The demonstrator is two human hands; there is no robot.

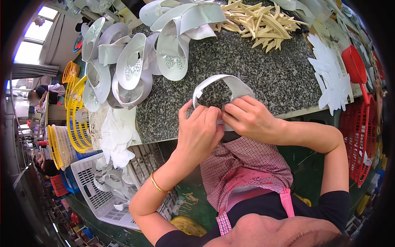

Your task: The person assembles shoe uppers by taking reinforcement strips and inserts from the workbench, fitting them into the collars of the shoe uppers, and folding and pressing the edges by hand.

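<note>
My left hand (201, 129) and my right hand (249, 117) pinch the near edge of a white shoe upper (228, 79) at the front edge of the stone-topped table. Its band curves up and away from me in an open loop. Both sets of fingers are closed and almost touch; what lies between the fingertips is hidden. Beyond my left hand, a heap of white uppers (128, 68) covers the far left of the table. Several of them carry clusters of sparkling stones. Curved cream-coloured strips (261, 22) lie piled at the back.
White flat cut pieces lie in a stack (328, 76) at the right and another stack (117, 133) at the left. A red scoop (354, 64) sits by the right edge above a red basket (360, 136). Lower left, a white basket (88, 185) holds more uppers; yellow baskets (76, 123) stand behind.
</note>
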